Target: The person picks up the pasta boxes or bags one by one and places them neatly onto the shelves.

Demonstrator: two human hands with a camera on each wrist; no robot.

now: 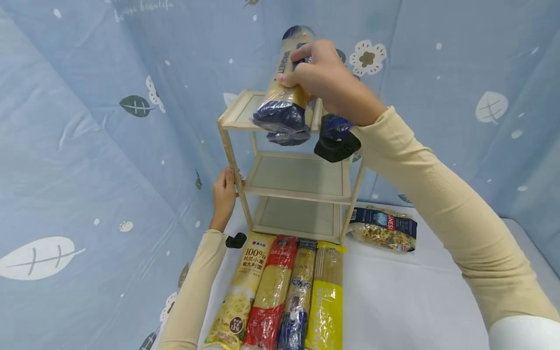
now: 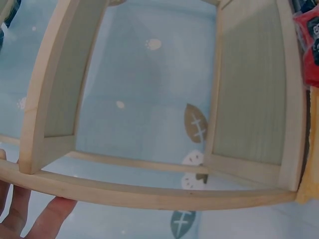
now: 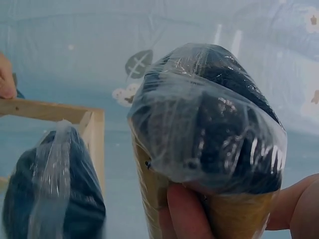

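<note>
Blue cloth backdrop; right hand (image 1: 325,80) raised gripping spaghetti pack (image 1: 286,92); left hand (image 1: 224,197) steadying rack (image 1: 280,187).

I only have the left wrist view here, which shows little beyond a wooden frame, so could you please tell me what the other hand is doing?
Observer: The right hand grips a spaghetti pack over the top tier of the wooden shelf.
Operator: Thank you. Is anything already on that tier?
Observer: The right wrist view shows a second dark-ended pack beside the held one, by the shelf's top frame.
Operator: And where exactly is the left hand?
Observer: The left hand holds the shelf's front left post at middle-tier height.
Operator: Is anything else lying nearby?
Observer: Four long pasta packs lie side by side in front of the shelf.
</note>
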